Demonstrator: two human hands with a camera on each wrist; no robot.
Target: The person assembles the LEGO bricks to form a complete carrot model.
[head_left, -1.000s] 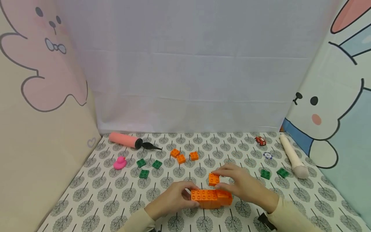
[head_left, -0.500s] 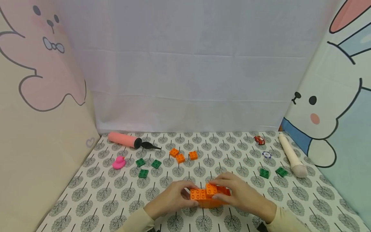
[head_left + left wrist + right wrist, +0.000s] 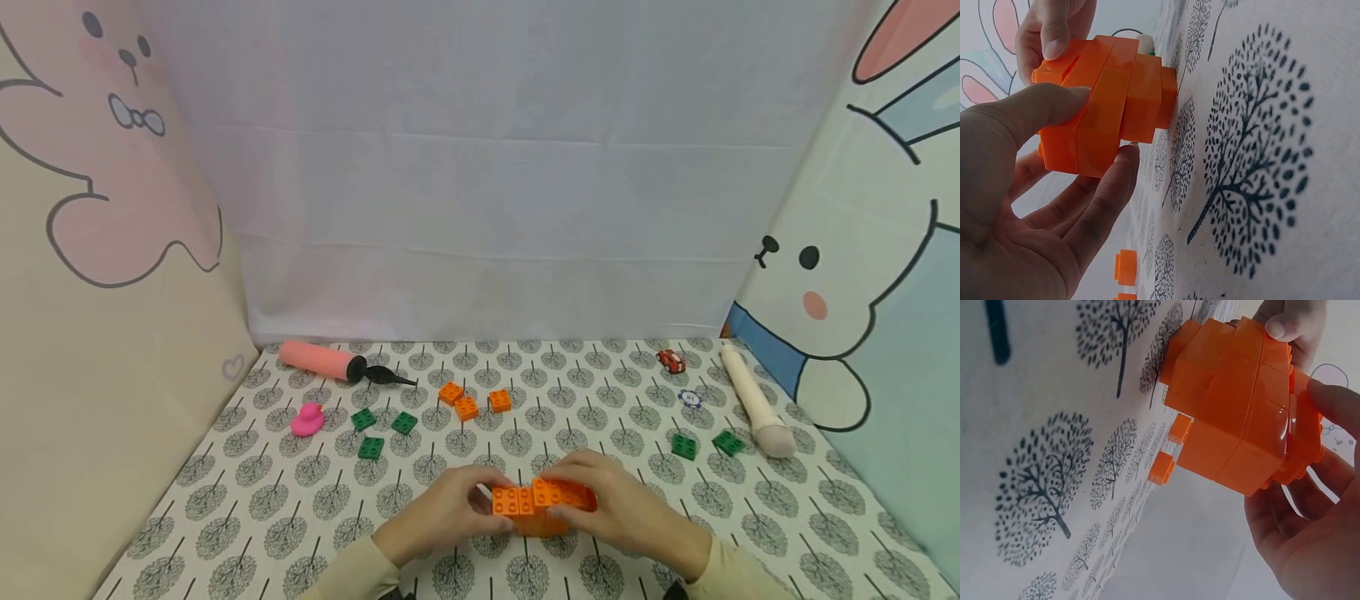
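Several orange toy building bricks form a stepped stack (image 3: 531, 525), narrower at the bottom, just above or on the patterned cloth. My left hand (image 3: 450, 507) grips its left end, thumb on the near side and fingers on the far side, as the left wrist view shows. On top, toward the right, sits an orange toy brick (image 3: 1304, 419), pinched between the thumb and fingers of my right hand (image 3: 618, 504). In the right wrist view this brick lies against the stack's studs; whether it is fully pressed down I cannot tell. My right fingers hide part of the stack's right end.
Behind the stack lie loose orange bricks (image 3: 467, 408). Green bricks (image 3: 371, 447) and a pink duck (image 3: 307, 420) are on the left, near a pink cylinder (image 3: 318, 360). More green bricks (image 3: 683, 447), a chip (image 3: 690, 399), a red toy car (image 3: 671, 361) and a cream stick (image 3: 756, 404) are right.
My right hand has brought the orange brick down and nearer, from behind the stack onto its top. My left hand has kept its grip with little movement.
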